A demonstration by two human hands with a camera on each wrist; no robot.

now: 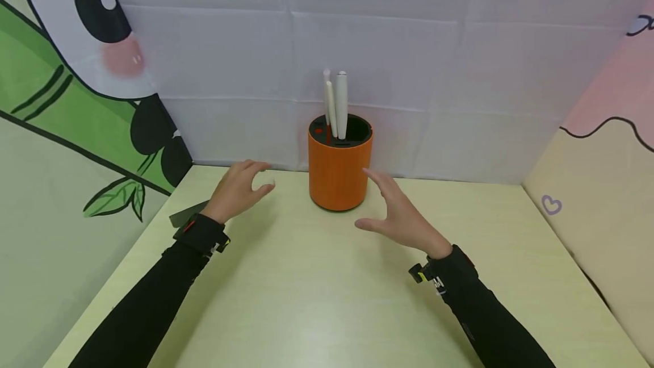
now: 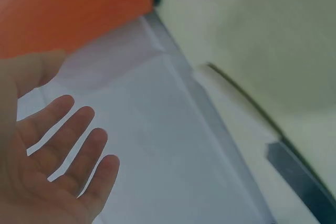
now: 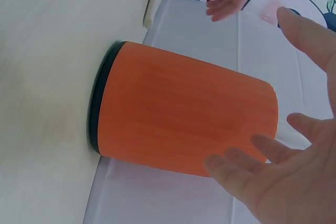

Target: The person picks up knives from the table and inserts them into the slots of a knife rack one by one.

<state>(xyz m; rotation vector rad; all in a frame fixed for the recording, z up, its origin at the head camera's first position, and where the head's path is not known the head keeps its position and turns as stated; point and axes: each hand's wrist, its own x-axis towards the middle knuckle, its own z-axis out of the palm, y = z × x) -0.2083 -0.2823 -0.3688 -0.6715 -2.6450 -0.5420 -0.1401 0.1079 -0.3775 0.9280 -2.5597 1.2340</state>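
Note:
An orange round holder (image 1: 339,178) with a black slotted top stands upright against the back wall. Several slim white handles (image 1: 342,104) stick up from it; their lower ends are hidden inside. My left hand (image 1: 237,191) hovers left of the holder, fingers spread and holding nothing. My right hand (image 1: 403,216) is at the holder's right front, thumb and fingers apart, its fingertips close to the orange side (image 3: 184,108); whether they touch, I cannot tell. Beside my left wrist lies a long narrow object with a dark grey part (image 2: 302,177) and a pale part, partly covered in the head view.
The pale wooden table (image 1: 317,294) meets a white sheet-covered wall (image 1: 230,55) at the back. Printed side panels stand at left and right, the right one bearing a small purple heart (image 1: 551,205).

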